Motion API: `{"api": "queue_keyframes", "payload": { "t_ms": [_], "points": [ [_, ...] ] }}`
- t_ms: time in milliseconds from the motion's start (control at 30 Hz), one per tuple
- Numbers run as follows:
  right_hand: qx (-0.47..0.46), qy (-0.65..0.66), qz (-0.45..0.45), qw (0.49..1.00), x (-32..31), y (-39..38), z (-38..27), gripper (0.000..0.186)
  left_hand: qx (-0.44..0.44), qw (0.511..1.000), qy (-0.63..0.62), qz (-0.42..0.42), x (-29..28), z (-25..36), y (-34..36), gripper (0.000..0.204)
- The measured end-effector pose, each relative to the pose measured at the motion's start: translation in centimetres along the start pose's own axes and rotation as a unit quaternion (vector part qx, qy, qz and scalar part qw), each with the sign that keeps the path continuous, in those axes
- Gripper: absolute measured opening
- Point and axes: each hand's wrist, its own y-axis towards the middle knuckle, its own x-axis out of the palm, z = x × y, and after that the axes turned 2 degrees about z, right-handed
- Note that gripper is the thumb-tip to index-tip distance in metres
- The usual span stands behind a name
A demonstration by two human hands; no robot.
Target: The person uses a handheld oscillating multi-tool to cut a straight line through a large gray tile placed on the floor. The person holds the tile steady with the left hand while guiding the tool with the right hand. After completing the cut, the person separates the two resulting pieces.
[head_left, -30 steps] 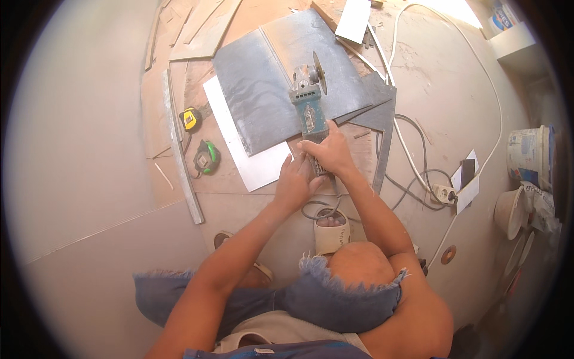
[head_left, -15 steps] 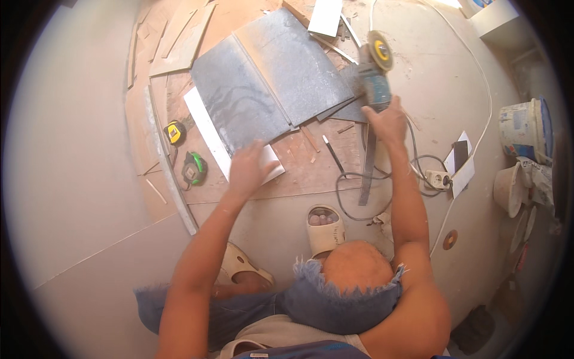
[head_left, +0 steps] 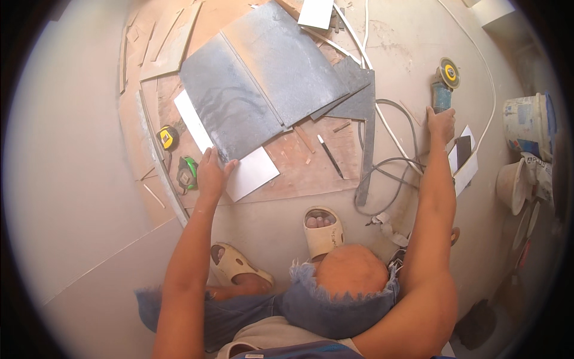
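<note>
Two dark grey tiles, the left one (head_left: 236,99) and the right one (head_left: 287,66), lie side by side on the work surface. A white tile (head_left: 256,173) sticks out from beneath the left grey one. My left hand (head_left: 213,175) rests at the near-left corner of the left grey tile, thumb and fingers spread. Out to the right, my right hand (head_left: 441,125) is wrapped round the body of a teal angle grinder (head_left: 442,99). The grinder's disc with a yellow centre (head_left: 449,73) points away from me.
Left of the tiles lie a yellow tape measure (head_left: 168,137), a green tape measure (head_left: 188,173) and a long metal bar (head_left: 160,158). A black pencil-like stick (head_left: 330,155), an offcut grey tile (head_left: 366,131) and looped cables (head_left: 388,170) lie to the right. Buckets (head_left: 526,128) stand far right.
My right hand has carried the angle grinder rightward, away from the tiles. My left hand has shifted left and a little nearer along the tile's corner.
</note>
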Motion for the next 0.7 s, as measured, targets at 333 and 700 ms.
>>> {"api": "queue_keyframes", "payload": {
  "t_ms": [333, 700],
  "points": [
    [-0.007, 0.009, -0.015, 1.0, 1.2, 2.3, 1.9, 0.081, -0.021, 0.999, 0.015, -0.022, -0.1, 0.9, 0.5, 0.079],
    [0.003, 0.072, -0.06, 0.996, 1.5, 1.8, 4.4, 0.09, -0.043, 0.998, -0.013, -0.033, -0.2, 1.1, 0.4, 0.084]
  ]
}}
